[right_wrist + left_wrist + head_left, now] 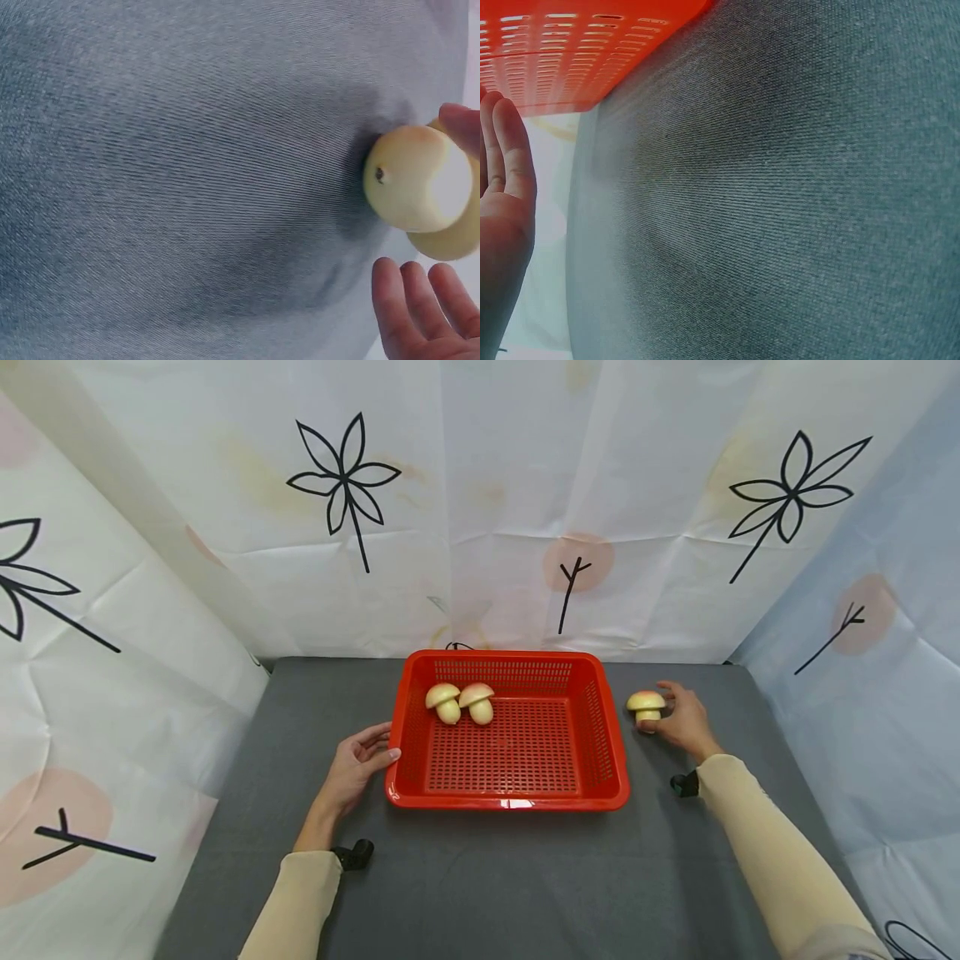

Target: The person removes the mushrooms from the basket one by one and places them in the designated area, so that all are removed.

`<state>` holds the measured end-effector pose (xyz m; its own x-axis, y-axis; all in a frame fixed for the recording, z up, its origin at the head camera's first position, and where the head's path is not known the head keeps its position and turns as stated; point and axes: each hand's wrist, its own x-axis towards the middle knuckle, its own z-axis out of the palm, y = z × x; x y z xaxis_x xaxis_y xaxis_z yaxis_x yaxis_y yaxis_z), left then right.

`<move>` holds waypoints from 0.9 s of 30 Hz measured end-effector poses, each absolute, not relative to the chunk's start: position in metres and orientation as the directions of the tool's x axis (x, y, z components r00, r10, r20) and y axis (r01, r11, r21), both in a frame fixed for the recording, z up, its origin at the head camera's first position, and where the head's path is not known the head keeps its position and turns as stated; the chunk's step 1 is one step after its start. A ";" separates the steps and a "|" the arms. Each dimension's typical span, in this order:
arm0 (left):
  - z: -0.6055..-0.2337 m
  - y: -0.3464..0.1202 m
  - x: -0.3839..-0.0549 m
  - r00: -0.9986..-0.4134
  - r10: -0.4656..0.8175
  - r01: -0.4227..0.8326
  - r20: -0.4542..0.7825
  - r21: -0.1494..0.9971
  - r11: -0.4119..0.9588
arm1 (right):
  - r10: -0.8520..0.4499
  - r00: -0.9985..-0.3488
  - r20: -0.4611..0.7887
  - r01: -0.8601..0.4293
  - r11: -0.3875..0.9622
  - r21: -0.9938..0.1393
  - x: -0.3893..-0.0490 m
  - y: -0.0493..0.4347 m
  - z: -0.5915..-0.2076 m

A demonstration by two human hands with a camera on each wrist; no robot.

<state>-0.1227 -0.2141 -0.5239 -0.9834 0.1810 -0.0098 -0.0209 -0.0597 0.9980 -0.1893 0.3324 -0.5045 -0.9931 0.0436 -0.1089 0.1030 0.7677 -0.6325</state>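
A red plastic basket (510, 802) with slotted walls stands on the grey table. Two toy mushrooms (442, 702) (477, 702) with pale yellow stems and pinkish-yellow caps lie side by side at its back left. My left hand (358, 768) is at the basket's left side, its thumb at the rim; in the left wrist view its fingers (514, 142) look straight. Right of the basket, my right hand (684, 722) is around a third mushroom (645, 702). The right wrist view shows the thumb (461, 127) against this mushroom and several fingers spread apart from it.
Grey cloth covers the table (480, 877). White fabric walls (487, 485) with black plant drawings enclose the back and both sides. A thin dark cable (459, 646) shows behind the basket's back rim.
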 end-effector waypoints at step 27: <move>-0.524 -0.214 -0.123 -0.984 0.180 -0.001 0.010 0.998 -0.060 | -0.171 -0.980 0.100 -0.189 0.667 -0.720 -0.187 0.246 -0.421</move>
<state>-0.1226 -0.2138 -0.5244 -0.9837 0.1798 0.0095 -0.0013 -0.0600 0.9982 -0.1868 0.2460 -0.4206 -0.9803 -0.1706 0.0998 -0.1895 0.6674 -0.7202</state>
